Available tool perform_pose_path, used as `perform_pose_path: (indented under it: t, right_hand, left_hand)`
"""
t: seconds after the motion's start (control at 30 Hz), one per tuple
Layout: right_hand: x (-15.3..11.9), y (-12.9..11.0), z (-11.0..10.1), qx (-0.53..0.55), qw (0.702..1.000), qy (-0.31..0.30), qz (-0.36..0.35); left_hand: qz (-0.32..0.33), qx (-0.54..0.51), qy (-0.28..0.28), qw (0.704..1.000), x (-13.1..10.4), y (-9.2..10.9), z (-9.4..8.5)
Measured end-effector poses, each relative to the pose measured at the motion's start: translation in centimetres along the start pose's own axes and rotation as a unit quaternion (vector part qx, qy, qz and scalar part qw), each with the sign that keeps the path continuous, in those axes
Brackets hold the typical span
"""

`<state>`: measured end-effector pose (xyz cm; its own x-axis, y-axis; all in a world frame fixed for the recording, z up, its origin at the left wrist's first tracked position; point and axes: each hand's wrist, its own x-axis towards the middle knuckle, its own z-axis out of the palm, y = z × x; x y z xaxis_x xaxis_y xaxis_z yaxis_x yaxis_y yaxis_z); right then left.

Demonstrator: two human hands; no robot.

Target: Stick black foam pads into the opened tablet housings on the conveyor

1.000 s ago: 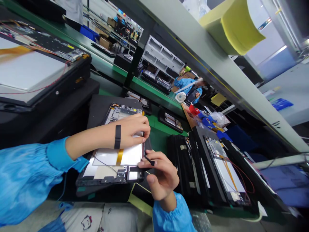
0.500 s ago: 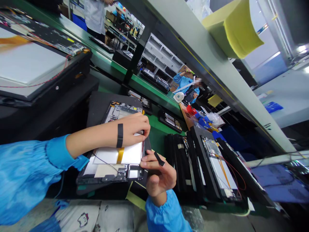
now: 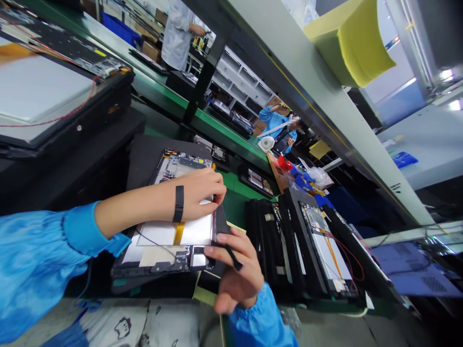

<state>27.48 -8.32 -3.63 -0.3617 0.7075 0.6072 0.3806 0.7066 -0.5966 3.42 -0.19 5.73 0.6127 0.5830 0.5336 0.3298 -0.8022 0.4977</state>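
An opened tablet [image 3: 197, 234] lies on a black pad in front of me, with its white battery, yellow tape, a thin black wire and circuit board exposed. My left hand [image 3: 202, 193] reaches across it, fingers curled down at its right edge; what lies under the fingertips is hidden. A black tape strip [image 3: 179, 203] is stuck across the back of this hand near the wrist. My right hand [image 3: 238, 267] is at the tablet's lower right corner, fingers stretched out and thumb apart, fingertips by a small silver-faced part [image 3: 198, 260]. Another black strip [image 3: 231, 255] clings to one of its fingers.
Several opened tablets [image 3: 327, 250] stand in a row of black foam at right. A larger stack with another opened device [image 3: 47, 86] is at left. A smaller unit [image 3: 256, 180] lies on the green mat. A slanting rail [image 3: 325, 111] crosses above; two people are beyond the bench.
My right hand has turned and shifted slightly, its thumb dropping away and the black strip tilting off the finger. My left hand stays at the tablet's edge. A background person has moved right.
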Motion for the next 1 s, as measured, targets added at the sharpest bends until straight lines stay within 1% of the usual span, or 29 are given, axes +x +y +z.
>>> perform_pose_path:
  t: [0.03, 0.1, 0.17, 0.23, 0.33, 0.4, 0.43, 0.5, 0.6, 0.67, 0.73, 0.8, 0.83, 0.9, 0.93, 0.97, 1.0]
  right_hand:
    - [0.1, -0.2, -0.3, -0.013, 1.000, 0.001, -0.022]
    - [0.5, -0.8, -0.7, -0.041, 0.994, 0.031, -0.094]
    - [1.4, -1.7, -0.7, -0.049, 0.993, 0.020, -0.109]
    - [2.4, -2.6, -0.5, -0.031, 0.992, 0.010, -0.123]
    - [3.9, -3.9, -0.1, 0.002, 0.984, 0.012, -0.180]
    - [4.5, -4.3, 0.0, 0.003, 0.978, -0.007, -0.208]
    - [4.7, -4.4, -0.1, 0.001, 0.978, -0.019, -0.207]
    - [4.7, -4.3, -0.3, 0.008, 0.984, -0.034, -0.175]
    - [4.3, -4.0, -0.7, 0.063, 0.990, -0.036, -0.119]
    - [3.8, -3.8, -0.7, 0.085, 0.991, -0.017, -0.098]
    - [3.5, -3.9, -0.4, 0.081, 0.992, 0.014, -0.094]
    - [3.9, -4.2, -0.1, 0.090, 0.992, 0.037, -0.081]
    - [4.3, -4.5, -0.1, 0.112, 0.990, 0.056, -0.060]
    - [5.7, -5.0, -0.5, 0.170, 0.980, 0.100, 0.017]
    - [6.6, -5.2, -1.0, 0.194, 0.973, 0.109, 0.066]
    - [7.5, -5.3, -1.5, 0.211, 0.965, 0.102, 0.117]
    - [8.5, -5.5, -2.0, 0.221, 0.958, 0.071, 0.168]
  left_hand:
    - [0.001, 0.000, 0.001, 1.000, 0.0, 0.0, 0.1]
    - [0.001, 0.002, -0.002, 1.000, 0.0, 0.0, 0.1]
    - [-0.002, 0.004, -0.006, 1.000, 0.1, 0.0, 0.1]
    - [-0.006, 0.005, -0.008, 1.000, 0.1, 0.0, 0.1]
    - [-0.001, 0.004, -0.006, 1.000, 0.1, -0.1, 0.1]
    - [0.009, 0.003, 0.000, 1.000, 0.1, -0.4, 0.3]
    - [0.013, 0.001, 0.003, 1.000, 0.1, -0.6, 0.5]
    - [0.010, -0.005, 0.009, 1.000, 0.2, -0.9, 0.8]
    - [0.000, -0.017, 0.013, 1.000, 0.2, -1.1, 1.0]
    - [-0.004, -0.025, 0.009, 1.000, 0.3, -1.0, 0.9]
    - [-0.011, -0.036, 0.003, 0.999, 0.3, -0.7, 0.5]
    - [-0.021, -0.043, 0.001, 0.999, 0.4, -0.4, 0.2]
    - [-0.024, -0.045, 0.001, 0.999, 0.4, -0.3, 0.2]
    - [-0.028, -0.043, 0.002, 0.999, 0.4, -0.2, 0.1]
    - [-0.030, -0.042, 0.003, 0.999, 0.4, -0.2, 0.1]
    - [-0.033, -0.041, 0.005, 0.999, 0.4, -0.2, 0.2]
    - [-0.035, -0.041, 0.007, 0.999, 0.4, -0.3, 0.3]
